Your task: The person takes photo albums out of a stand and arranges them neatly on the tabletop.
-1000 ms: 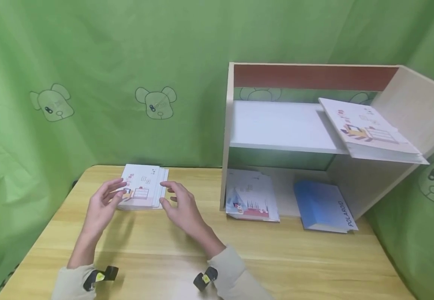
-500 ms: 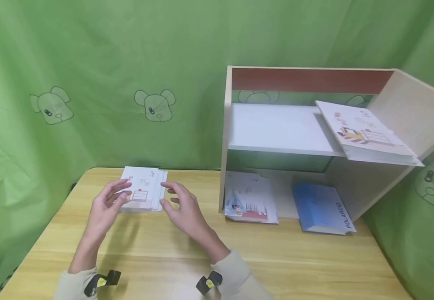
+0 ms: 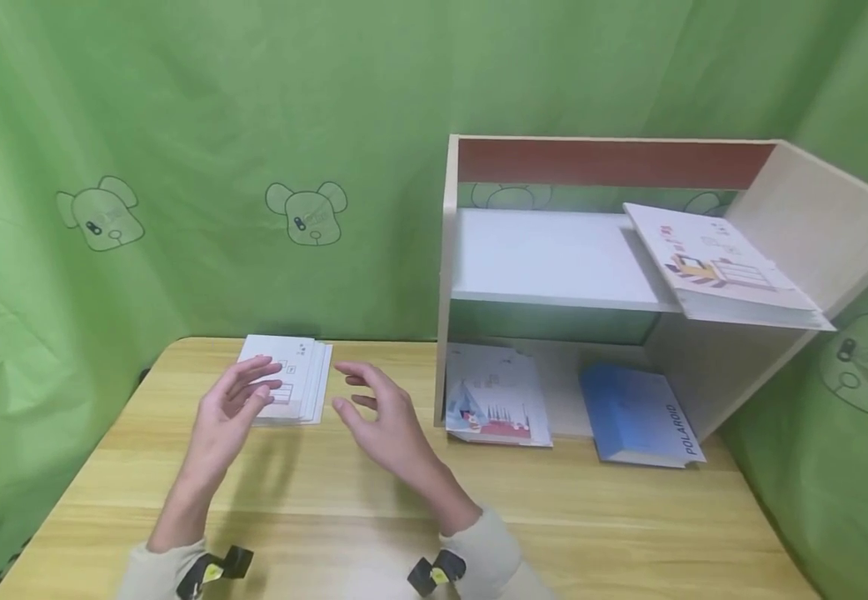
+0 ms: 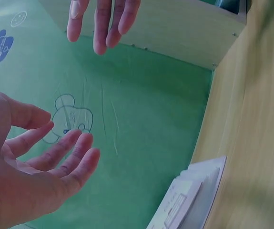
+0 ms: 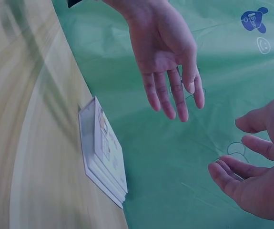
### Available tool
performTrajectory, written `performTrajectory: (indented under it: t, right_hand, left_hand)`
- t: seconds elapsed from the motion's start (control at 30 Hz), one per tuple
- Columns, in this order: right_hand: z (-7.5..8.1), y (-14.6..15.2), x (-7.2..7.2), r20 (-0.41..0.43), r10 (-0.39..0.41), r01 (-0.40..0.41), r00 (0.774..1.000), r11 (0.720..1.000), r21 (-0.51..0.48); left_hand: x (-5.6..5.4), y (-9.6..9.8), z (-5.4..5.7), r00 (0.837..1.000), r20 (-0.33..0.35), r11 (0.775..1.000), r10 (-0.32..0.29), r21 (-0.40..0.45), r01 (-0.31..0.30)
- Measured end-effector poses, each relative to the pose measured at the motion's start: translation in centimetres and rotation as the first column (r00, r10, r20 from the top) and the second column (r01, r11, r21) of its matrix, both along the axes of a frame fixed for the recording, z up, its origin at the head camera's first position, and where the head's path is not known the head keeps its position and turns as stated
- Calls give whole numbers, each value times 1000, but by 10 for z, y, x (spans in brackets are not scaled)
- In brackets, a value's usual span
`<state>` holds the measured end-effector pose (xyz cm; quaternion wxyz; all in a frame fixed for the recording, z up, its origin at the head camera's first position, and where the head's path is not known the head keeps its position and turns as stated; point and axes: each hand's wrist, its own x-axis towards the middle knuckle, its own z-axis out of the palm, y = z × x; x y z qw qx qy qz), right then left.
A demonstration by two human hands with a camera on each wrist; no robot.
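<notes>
A small stack of white books [image 3: 317, 385] with printed drawings lies at the far left of the table. My left hand [image 3: 227, 414] hovers over the front left of the stack and covers part of the top cover in the head view. To the right of the stack is my right hand [image 3: 392, 425], its fingertips apart from the book edges. Both hands hold nothing, with fingers loosely bent. In the right wrist view the books [image 5: 107, 155] lie flat below the hands, their edges slightly staggered.
A wooden shelf unit [image 3: 445, 275] stands on the right. A white book [image 3: 726, 258] overhangs its upper board. Below are another white book [image 3: 497, 392] and a blue POLAROID book [image 3: 636, 412]. Green curtain [image 3: 202, 100] hangs behind the table [image 3: 344, 492].
Both hands have shifted right. My right hand has drawn away from the stack's right edge, and my left hand has come further over the cover. The books stay in place.
</notes>
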<state>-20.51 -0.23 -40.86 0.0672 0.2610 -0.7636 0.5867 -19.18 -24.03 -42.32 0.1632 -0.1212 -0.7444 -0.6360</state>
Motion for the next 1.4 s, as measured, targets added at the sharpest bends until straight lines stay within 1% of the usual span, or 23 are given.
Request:
performTrajectory:
  t: [0.13,0.47,0.6,0.83,1.0,1.17,1.3,1.4]
  right_hand:
    - [2,6,2,-6,1,-1,1000,1000,-13]
    - [10,20,10,4,1,-1,1000,995,-98]
    - [12,26,13,9,-8,9,1000,995,-98]
    - [17,38,18,-45,-28,24,999,996,-90]
    - [19,48,21,-48,-41,36,998,994,-101]
    - [19,57,23,-59,-45,37,997,991,-128]
    - [19,64,23,-76,-50,41,996,992,-123]
    - [20,70,24,-78,-66,57,995,992,-115]
  left_hand:
    - [2,4,1,1000,-1,1000,10,26,-10]
    - [4,20,5,1000,-18,994,12,110,-10]
    - [5,23,5,1000,-15,994,22,110,-20]
    - [7,27,7,999,-32,994,20,104,-17]
    - [8,36,9,999,-44,995,3,98,2]
    - [9,46,8,999,-37,994,-8,109,12]
    - [11,52,7,1000,-25,992,-13,127,16]
    - [12,58,9,999,-32,989,-17,143,21]
